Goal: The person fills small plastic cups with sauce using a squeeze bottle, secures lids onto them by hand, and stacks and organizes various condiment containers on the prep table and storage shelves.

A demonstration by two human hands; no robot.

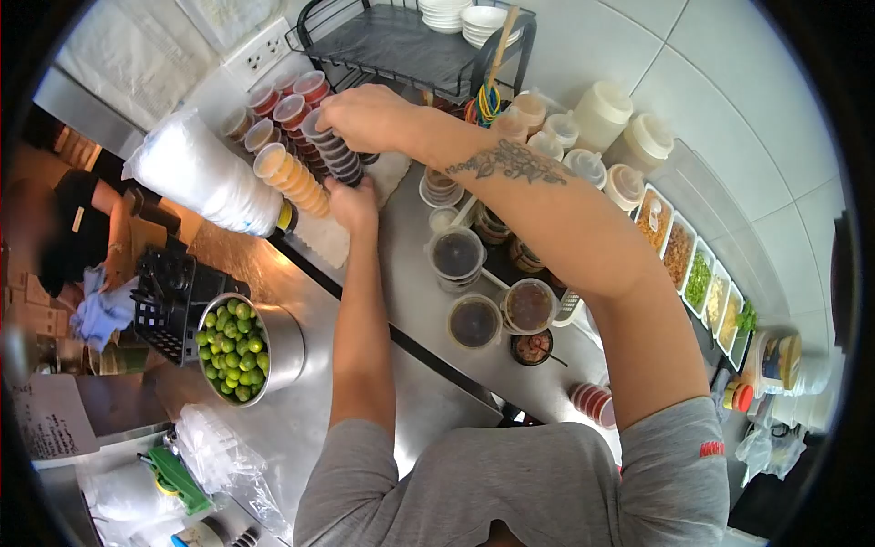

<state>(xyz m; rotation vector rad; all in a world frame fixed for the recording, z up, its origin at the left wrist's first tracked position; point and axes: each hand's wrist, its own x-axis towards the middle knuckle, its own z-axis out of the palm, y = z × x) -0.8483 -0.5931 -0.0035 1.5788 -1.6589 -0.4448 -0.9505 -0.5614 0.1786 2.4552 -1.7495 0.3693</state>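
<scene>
Towards eleven o'clock, your right hand (354,118) pinches the dark cups (337,155) at the top; your left hand (354,202) clasps them below, probably to keep them together.

A single head-worn camera is looking forward and steeply down; its round, wide view is taking in the shirt (465,483) close below, counter (401,273) midway and wall (729,100) beyond.
</scene>
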